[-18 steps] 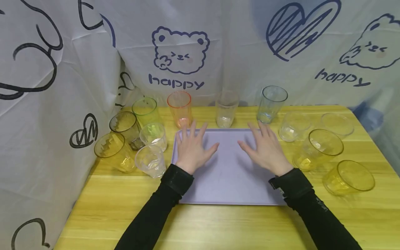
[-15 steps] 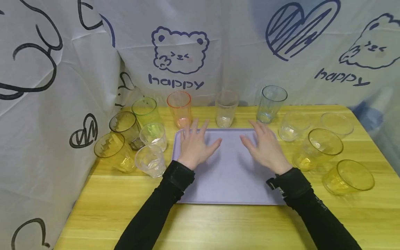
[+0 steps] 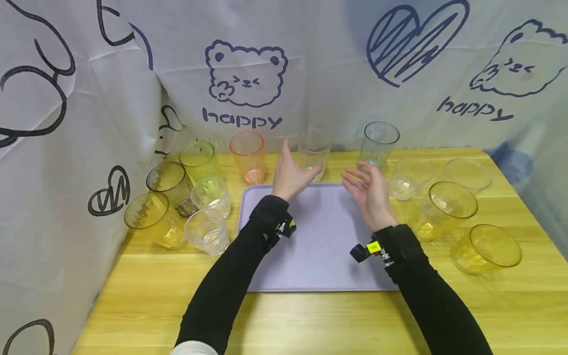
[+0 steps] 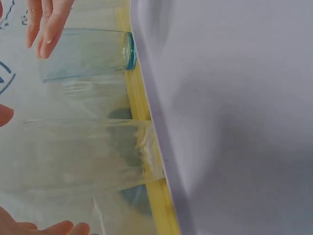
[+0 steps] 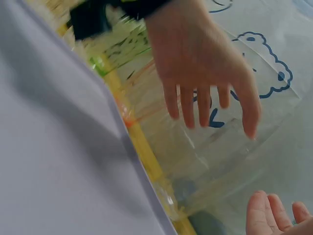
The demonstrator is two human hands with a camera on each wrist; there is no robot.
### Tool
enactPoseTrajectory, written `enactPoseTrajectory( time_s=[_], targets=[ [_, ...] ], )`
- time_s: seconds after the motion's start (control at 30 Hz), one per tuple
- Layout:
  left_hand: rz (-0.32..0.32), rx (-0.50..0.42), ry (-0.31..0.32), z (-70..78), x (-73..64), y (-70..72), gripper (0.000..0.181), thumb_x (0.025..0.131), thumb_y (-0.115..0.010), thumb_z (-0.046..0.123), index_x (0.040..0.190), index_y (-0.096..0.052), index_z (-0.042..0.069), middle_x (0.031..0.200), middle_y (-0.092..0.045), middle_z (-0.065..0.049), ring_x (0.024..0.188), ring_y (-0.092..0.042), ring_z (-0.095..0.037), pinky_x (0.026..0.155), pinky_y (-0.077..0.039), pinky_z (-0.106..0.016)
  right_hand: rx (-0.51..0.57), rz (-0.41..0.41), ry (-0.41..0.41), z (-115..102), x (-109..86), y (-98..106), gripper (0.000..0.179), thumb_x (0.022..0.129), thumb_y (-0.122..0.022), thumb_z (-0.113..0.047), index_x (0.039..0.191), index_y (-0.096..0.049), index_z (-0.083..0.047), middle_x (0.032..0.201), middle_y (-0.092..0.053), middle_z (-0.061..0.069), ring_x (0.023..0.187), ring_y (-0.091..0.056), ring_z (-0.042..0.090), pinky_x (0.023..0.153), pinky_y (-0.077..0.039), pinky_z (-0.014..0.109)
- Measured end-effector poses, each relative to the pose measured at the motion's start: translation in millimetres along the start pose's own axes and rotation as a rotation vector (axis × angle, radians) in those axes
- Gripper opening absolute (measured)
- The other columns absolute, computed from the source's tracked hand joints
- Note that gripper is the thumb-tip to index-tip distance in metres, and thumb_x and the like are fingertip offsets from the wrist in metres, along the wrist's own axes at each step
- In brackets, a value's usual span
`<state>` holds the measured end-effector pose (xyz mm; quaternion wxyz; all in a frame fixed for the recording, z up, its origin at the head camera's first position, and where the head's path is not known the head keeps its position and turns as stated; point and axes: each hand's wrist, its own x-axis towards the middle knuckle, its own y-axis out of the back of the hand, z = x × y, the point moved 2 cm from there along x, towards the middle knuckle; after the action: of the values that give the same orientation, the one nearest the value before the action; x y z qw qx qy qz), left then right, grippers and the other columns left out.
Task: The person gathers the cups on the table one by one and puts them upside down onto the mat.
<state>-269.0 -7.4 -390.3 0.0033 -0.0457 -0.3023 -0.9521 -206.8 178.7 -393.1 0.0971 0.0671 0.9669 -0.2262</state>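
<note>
A tall clear glass stands at the back, just beyond the lilac tray. My left hand is at that glass's left side, fingers straight and thumb spread across its lower part in the head view. To the right, above the tray's far part, my right hand is raised with loosely bent fingers, holding nothing. A blue glass stands behind the right hand. In the left wrist view, the clear glass shows between the left thumb and fingers. An orange glass stands left of the left hand.
Along the left side are a green glass, a smoky one, an amber one and two clear cups. On the right stand two clear cups and two yellow cups. A printed white cloth hangs behind the wooden table.
Both hands have turned from palms down over the tray to more upright, facing each other. The left has moved forward and right, towards the clear glass. The head view has shifted slightly.
</note>
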Motion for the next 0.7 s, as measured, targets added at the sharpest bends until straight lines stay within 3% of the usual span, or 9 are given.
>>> enactPoseTrajectory(
  time_s=[0.13, 0.33, 0.57, 0.7],
  targets=[
    [-0.015, -0.052, 0.021, 4.1, 14.3, -9.7, 0.115, 0.08, -0.081, 0.043, 0.161, -0.008, 0.006, 0.164, -0.03, -0.019, 0.149, -0.038, -0.034, 0.123, -0.035, -0.045, 0.155, 0.046, -0.062, 3.6, 7.2, -2.7, 0.035, 0.106, -0.036, -0.03, 0.138, -0.038, -0.016, 0.137, -0.05, 0.011, 0.131, -0.053, 0.024, 0.121, -0.039, 0.035],
    [-0.011, -0.076, 0.059, 5.7, 28.4, -20.7, 0.118, 0.076, -0.086, 0.041, 0.161, -0.01, 0.009, 0.164, -0.031, -0.016, 0.148, -0.039, -0.032, 0.121, -0.037, -0.044, 0.269, 0.101, -0.152, 13.6, 10.0, -3.9, 0.043, 0.105, -0.034, -0.029, 0.146, -0.032, -0.016, 0.152, -0.041, 0.013, 0.147, -0.039, 0.029, 0.12, -0.04, 0.032],
    [0.007, -0.157, 0.096, -0.7, 40.4, -31.3, 0.117, 0.073, -0.09, 0.036, 0.16, -0.015, 0.012, 0.16, -0.038, -0.016, 0.145, -0.043, -0.031, 0.12, -0.04, -0.043, 0.272, 0.126, -0.171, 28.2, 10.7, -7.0, 0.023, 0.105, -0.033, -0.028, 0.123, -0.043, -0.019, 0.13, -0.051, 0.009, 0.145, -0.043, 0.029, 0.118, -0.041, 0.033],
    [0.029, -0.167, 0.1, -2.2, 43.1, -35.0, 0.112, 0.073, -0.091, 0.032, 0.158, -0.02, 0.013, 0.154, -0.046, -0.015, 0.139, -0.05, -0.031, 0.115, -0.045, -0.043, 0.262, 0.128, -0.167, 34.2, 9.6, -8.7, 0.02, 0.105, -0.033, -0.029, 0.116, -0.046, -0.021, 0.127, -0.054, 0.007, 0.14, -0.048, 0.026, 0.117, -0.043, 0.032]
  ],
)
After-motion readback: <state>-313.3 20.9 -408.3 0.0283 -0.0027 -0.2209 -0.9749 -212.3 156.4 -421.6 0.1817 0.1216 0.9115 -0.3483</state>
